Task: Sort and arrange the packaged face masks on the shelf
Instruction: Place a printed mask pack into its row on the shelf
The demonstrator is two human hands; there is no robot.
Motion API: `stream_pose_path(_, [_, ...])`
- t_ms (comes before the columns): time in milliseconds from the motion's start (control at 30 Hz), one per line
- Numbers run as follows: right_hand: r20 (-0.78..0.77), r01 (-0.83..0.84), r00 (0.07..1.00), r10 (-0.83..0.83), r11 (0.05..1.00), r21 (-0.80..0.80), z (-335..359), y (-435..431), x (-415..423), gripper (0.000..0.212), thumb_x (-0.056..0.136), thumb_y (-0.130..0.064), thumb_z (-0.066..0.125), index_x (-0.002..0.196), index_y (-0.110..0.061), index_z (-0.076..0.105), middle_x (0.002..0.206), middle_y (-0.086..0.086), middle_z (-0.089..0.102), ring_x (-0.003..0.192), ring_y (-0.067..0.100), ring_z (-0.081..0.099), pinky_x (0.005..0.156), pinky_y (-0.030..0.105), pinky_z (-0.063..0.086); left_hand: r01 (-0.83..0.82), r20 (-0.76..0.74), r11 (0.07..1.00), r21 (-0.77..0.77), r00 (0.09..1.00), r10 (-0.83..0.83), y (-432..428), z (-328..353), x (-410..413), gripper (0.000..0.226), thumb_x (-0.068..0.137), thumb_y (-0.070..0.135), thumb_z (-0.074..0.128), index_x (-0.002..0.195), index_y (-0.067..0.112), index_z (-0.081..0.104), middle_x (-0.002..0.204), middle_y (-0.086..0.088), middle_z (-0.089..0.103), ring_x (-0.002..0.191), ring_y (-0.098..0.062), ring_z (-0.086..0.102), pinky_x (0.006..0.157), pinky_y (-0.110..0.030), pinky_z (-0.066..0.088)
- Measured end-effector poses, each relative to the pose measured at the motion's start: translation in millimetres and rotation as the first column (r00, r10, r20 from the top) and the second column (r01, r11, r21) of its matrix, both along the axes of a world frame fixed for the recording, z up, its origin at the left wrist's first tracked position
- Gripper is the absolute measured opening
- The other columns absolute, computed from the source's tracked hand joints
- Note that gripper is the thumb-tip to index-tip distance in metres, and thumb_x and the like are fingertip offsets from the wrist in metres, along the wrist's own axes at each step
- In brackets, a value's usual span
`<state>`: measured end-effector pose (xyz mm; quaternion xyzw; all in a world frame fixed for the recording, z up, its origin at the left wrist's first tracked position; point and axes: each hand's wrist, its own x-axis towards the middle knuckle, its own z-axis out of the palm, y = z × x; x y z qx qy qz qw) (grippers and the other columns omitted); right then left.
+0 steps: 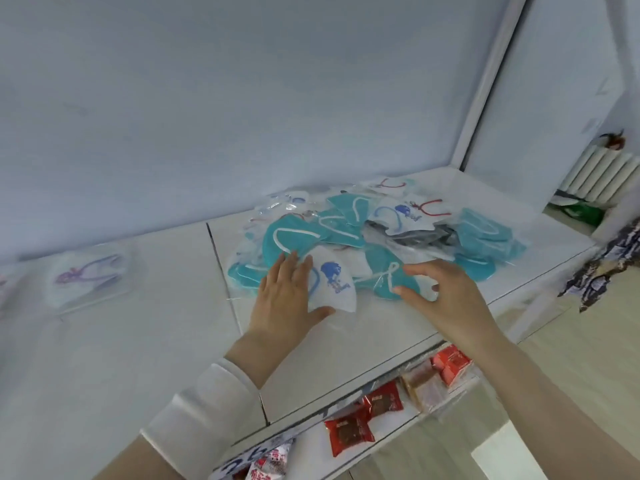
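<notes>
left hand (287,292) flat and open on the white mask packet (334,284), right hand (446,292) at its 3 o'clock spread open holding nothing, teal mask pile (298,239) at 12 on the shelf (138,341)

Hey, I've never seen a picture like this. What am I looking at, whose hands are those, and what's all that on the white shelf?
No machine here: a person wears a camera on the head, so the picture looks down along both arms. The left hand lies flat on a white mask with a blue print. The right hand hovers, fingers spread, over a pile of mostly teal masks, seemingly holding nothing. All are in clear packets on a white shelf. One more packet lies apart at the left. Red snack packs sit on the shelf below.
</notes>
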<state>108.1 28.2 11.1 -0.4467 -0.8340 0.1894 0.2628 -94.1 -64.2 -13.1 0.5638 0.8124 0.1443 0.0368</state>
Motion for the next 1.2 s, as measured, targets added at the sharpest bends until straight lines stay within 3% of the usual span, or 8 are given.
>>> stream_pose_path(233, [0.185, -0.174, 0.967, 0.176, 0.984, -0.026, -21.5, 9.5, -40.2, 0.073, 0.073, -0.057, 0.065, 0.134, -0.020, 0.047, 0.128, 0.001, 0.047, 0.121, 0.020, 0.034, 0.098, 0.023, 0.028, -0.178, 0.184, 0.922, 0.344, 0.976, 0.119, -14.2, -12.3, 16.0, 0.075, 0.071, 0.022, 0.081, 0.136, 0.012, 0.044, 0.131, -0.010, 0.044, 0.120, -0.024, 0.046, 0.100, -0.032, 0.037])
stream_pose_path(433, [-0.394, -0.298, 0.912, 0.117, 0.849, -0.437, -11.9, 16.6, -36.4, 0.041, 0.074, -0.020, 0.076, 0.109, -0.026, 0.056, 0.088, -0.012, 0.066, 0.087, 0.006, 0.060, 0.076, 0.014, 0.049, -0.361, 0.646, 0.763, 0.536, 0.757, -0.096, -16.2, 9.7, 22.9, 0.055, 0.075, 0.003, 0.074, 0.107, 0.040, 0.048, 0.104, 0.017, 0.058, 0.093, -0.001, 0.060, 0.077, -0.012, 0.047])
stream_pose_path(567, [-0.597, -0.381, 0.801, -0.041, 0.735, -0.561, 11.4, 46.9, -20.9, 0.034, 0.077, -0.003, 0.070, 0.101, -0.025, 0.059, 0.079, -0.004, 0.067, 0.072, 0.009, 0.066, 0.065, 0.021, 0.053, -0.290, 0.742, 0.807, 0.515, 0.622, -0.250, 2.9, 29.7, 23.9, 0.055, 0.067, 0.041, 0.079, 0.113, 0.039, 0.049, 0.096, 0.009, 0.065, 0.087, -0.003, 0.064, 0.073, -0.015, 0.050])
stream_pose_path(733, [-0.397, -0.488, 0.855, 0.334, 0.777, -0.398, 50.2, 95.3, -3.3, 0.037, 0.075, -0.004, 0.074, 0.098, -0.030, 0.060, 0.074, -0.008, 0.068, 0.067, 0.004, 0.061, 0.067, 0.017, 0.049, -0.058, 0.481, 0.847, 0.529, 0.843, -0.242, 42.9, 59.8, 20.6, 0.068, 0.068, 0.057, 0.073, 0.126, 0.041, 0.041, 0.117, 0.024, 0.055, 0.106, 0.008, 0.054, 0.085, -0.005, 0.041])
stream_pose_path(833, [-0.328, -0.581, 0.811, 0.485, 0.734, -0.352, 65.3, 125.1, -6.0, 0.038, 0.075, -0.005, 0.074, 0.101, -0.029, 0.061, 0.076, 0.000, 0.069, 0.065, 0.005, 0.059, 0.067, 0.019, 0.047, 0.130, 0.401, 0.927, 0.350, 0.874, -0.274, 71.8, 70.2, 32.3, 0.028, 0.077, 0.033, 0.074, 0.099, 0.041, 0.060, 0.092, 0.026, 0.065, 0.085, 0.007, 0.059, 0.074, -0.003, 0.040])
stream_pose_path(967, [-0.324, -0.603, 0.795, 0.513, 0.725, -0.333, 61.9, 178.8, -8.7, 0.036, 0.077, -0.018, 0.072, 0.106, -0.034, 0.057, 0.094, -0.008, 0.071, 0.079, 0.000, 0.061, 0.079, 0.018, 0.046, 0.000, 0.452, 0.954, 0.301, 0.881, -0.143, 98.6, 61.9, 36.6, 0.018, 0.084, 0.018, 0.067, 0.076, 0.032, 0.060, 0.072, 0.027, 0.062, 0.067, -0.002, 0.057, 0.062, -0.007, 0.042])
stream_pose_path(1100, [-0.035, -0.444, 0.895, 0.445, 0.880, -0.170, 38.5, 232.4, 2.5, 0.055, 0.076, -0.035, 0.073, 0.126, -0.026, 0.052, 0.125, -0.010, 0.057, 0.111, 0.007, 0.053, 0.083, 0.007, 0.039, -0.487, 0.791, 0.812, 0.320, 0.609, 0.054, 108.8, 42.4, 43.0, 0.016, 0.092, 0.008, 0.056, 0.079, 0.017, 0.056, 0.055, 0.014, 0.059, 0.049, -0.003, 0.050, 0.048, -0.014, 0.046])
stream_pose_path(1200, [0.244, -0.545, 0.780, 0.576, 0.817, -0.189, 22.7, 246.5, 4.1, 0.076, 0.071, -0.045, 0.075, 0.137, -0.032, 0.041, 0.147, -0.007, 0.035, 0.139, 0.011, 0.025, 0.106, 0.024, 0.027, -0.705, 0.899, 0.649, 0.285, 0.431, 0.073, 112.0, 32.3, 55.5, 0.018, 0.093, 0.001, 0.051, 0.079, 0.013, 0.054, 0.058, 0.005, 0.059, 0.053, -0.011, 0.051, 0.043, -0.017, 0.046])
